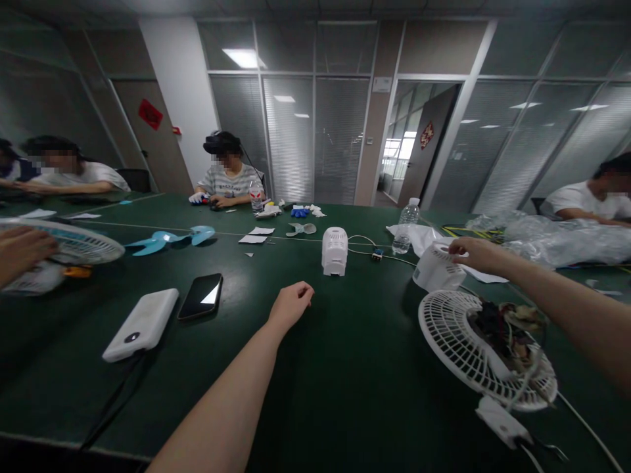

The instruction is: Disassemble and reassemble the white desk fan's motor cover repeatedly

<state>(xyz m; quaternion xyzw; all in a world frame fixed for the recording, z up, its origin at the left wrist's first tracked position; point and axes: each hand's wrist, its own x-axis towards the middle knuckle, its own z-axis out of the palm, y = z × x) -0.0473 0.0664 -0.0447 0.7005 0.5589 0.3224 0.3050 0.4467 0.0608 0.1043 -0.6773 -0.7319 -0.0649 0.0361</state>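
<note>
- The left hand [290,305] rests on the table [345,394] right of the phone [200,296], its grip loosely curled and empty.
- The right hand [476,254] has its grip pinching the white housing [434,268] by the rim.
- The fan grille [463,355] lies flat just beside it, housing off and wiring bare.

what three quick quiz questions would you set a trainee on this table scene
1. True or false: the left hand lies on the green table, apart from the phone.
2. What does the right hand touch? A the water bottle; B the white fan cover; C the blue fan blade.
3. Fill in: just left of the phone lies a white ____.
Key: 1 true; 2 B; 3 power bank.
</note>
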